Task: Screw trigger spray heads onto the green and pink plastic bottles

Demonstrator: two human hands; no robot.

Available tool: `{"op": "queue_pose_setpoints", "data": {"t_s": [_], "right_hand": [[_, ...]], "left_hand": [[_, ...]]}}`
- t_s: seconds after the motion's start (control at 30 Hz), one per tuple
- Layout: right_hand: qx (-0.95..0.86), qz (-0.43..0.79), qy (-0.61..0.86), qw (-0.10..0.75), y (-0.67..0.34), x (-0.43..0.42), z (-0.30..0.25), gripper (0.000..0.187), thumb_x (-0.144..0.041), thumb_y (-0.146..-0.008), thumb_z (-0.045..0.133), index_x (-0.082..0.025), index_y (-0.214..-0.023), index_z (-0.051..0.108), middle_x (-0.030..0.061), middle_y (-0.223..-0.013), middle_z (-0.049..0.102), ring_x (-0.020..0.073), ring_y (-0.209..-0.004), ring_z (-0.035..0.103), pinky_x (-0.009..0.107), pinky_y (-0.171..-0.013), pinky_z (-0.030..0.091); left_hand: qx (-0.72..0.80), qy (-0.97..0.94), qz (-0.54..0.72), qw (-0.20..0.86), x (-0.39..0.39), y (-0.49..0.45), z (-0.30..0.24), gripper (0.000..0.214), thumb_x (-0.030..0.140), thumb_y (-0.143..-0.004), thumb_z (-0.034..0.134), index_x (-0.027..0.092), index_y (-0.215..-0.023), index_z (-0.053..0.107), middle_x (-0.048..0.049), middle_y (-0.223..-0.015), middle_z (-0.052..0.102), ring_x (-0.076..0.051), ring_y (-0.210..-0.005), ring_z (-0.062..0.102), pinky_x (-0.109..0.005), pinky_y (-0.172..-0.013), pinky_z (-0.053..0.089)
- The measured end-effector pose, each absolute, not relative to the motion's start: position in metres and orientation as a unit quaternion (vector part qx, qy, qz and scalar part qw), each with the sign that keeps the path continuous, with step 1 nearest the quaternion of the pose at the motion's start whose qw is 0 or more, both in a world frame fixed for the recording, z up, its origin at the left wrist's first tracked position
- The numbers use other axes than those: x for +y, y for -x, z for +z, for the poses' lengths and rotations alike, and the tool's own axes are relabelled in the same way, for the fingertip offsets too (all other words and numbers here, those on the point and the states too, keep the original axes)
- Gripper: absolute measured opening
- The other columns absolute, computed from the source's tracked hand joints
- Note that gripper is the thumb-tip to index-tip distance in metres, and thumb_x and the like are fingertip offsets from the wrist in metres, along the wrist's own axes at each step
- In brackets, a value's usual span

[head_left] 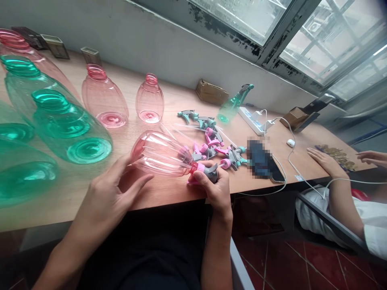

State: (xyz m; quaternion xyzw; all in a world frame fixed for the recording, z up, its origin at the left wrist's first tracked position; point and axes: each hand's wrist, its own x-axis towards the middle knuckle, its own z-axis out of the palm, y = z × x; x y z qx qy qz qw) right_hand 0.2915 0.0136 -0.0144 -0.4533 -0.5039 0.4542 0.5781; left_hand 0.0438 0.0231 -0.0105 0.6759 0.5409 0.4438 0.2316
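Evidently, the two hands shared the load unevenly. The right grip [218, 187] pinched the grey-and-pink spray head [211, 175], while the pink bottle [160, 155] lay tilted on its side over the tabletop [172, 195], its neck meeting the pink collar [200, 168]. The left grip [110, 189] was loosely spread at the base — thumb off the plastic, fingers partly behind it (whether they touched, I could not tell). That seemed the weak point: with so little bracing, the bottle could have spun along with the collar or sagged out of line, and a skewed collar might have crossed its threads. Loose spray heads [208, 150] lay crowded just beyond the neck — a slipping bottle could have scattered them. A wide leftward swing could have toppled the green bottles [71, 135].
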Motion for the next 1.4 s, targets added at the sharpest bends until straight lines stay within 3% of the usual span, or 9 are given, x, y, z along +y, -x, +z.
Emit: {"op": "queue_pose_setpoints", "data": {"t_s": [0.1,0.17,0.33,0.5,0.67,0.9,1.4], "right_hand": [[-0.505,0.452,0.455,0.578,-0.2912,0.0134,-0.0144,0.029,-0.043,-0.086,0.088,-0.019,-0.094,0.074,0.0007,-0.074,0.077,0.0178,-0.066,0.075,0.031,-0.066,0.067],[-0.507,0.450,0.456,0.577,-0.2914,0.0135,-0.0145,0.028,-0.043,-0.086,0.088,-0.019,-0.094,0.074,0.0008,-0.074,0.078,0.0179,-0.065,0.075,0.030,-0.065,0.067],[-0.512,0.452,0.440,0.583,-0.2935,0.0135,-0.0165,0.023,-0.039,-0.089,0.085,-0.020,-0.096,0.074,0.0002,-0.075,0.078,0.0168,-0.065,0.076,0.027,-0.063,0.065],[-0.508,0.458,0.438,0.584,-0.2941,0.0134,-0.0174,0.024,-0.039,-0.089,0.086,-0.020,-0.097,0.074,-0.0002,-0.074,0.077,0.0172,-0.065,0.075,0.028,-0.063,0.066],[-0.507,0.456,0.435,0.588,-0.2931,0.0135,-0.0168,0.021,-0.037,-0.090,0.085,-0.020,-0.097,0.075,0.0000,-0.076,0.078,0.0164,-0.067,0.075,0.028,-0.067,0.067],[-0.514,0.461,0.430,0.582,-0.2936,0.0140,-0.0183,0.020,-0.035,-0.089,0.087,-0.020,-0.097,0.076,-0.0011,-0.076,0.078,0.0153,-0.066,0.076,0.025,-0.065,0.064],[-0.530,0.443,0.437,0.576,-0.2941,0.0155,-0.0167,0.017,-0.033,-0.089,0.086,-0.020,-0.096,0.078,-0.0004,-0.074,0.079,0.0151,-0.064,0.076,0.024,-0.063,0.064]], "left_hand": [[0.527,-0.700,0.433,0.210,0.0231,-0.0455,-0.0080,0.073,0.065,-0.089,0.072,0.034,-0.153,0.056,-0.0032,-0.148,0.069,-0.031,-0.131,0.069,-0.048,-0.121,0.050],[0.524,-0.698,0.435,0.223,0.0229,-0.0453,-0.0076,0.074,0.068,-0.090,0.069,0.033,-0.154,0.054,-0.0046,-0.149,0.068,-0.032,-0.131,0.070,-0.049,-0.119,0.051],[0.555,-0.659,0.424,0.281,0.0218,-0.0414,-0.0103,0.063,0.073,-0.092,0.060,0.028,-0.135,0.062,-0.0099,-0.139,0.072,-0.035,-0.119,0.074,-0.056,-0.106,0.058],[0.554,-0.653,0.433,0.284,0.0227,-0.0407,-0.0103,0.057,0.073,-0.089,0.065,0.026,-0.122,0.065,-0.0114,-0.135,0.074,-0.037,-0.117,0.075,-0.058,-0.105,0.057],[0.510,-0.655,0.452,0.326,0.0253,-0.0414,-0.0081,0.060,0.064,-0.090,0.071,0.031,-0.139,0.063,-0.0051,-0.138,0.073,-0.029,-0.116,0.076,-0.045,-0.106,0.060],[0.523,-0.727,0.415,0.161,0.0245,-0.0443,-0.0085,0.076,0.061,-0.094,0.068,0.030,-0.160,0.044,-0.0082,-0.146,0.065,-0.032,-0.129,0.068,-0.049,-0.118,0.050],[0.531,-0.706,0.424,0.199,0.0226,-0.0452,-0.0038,0.075,0.070,-0.094,0.062,0.026,-0.153,0.052,-0.0085,-0.136,0.069,-0.031,-0.129,0.067,-0.048,-0.117,0.051]]}}
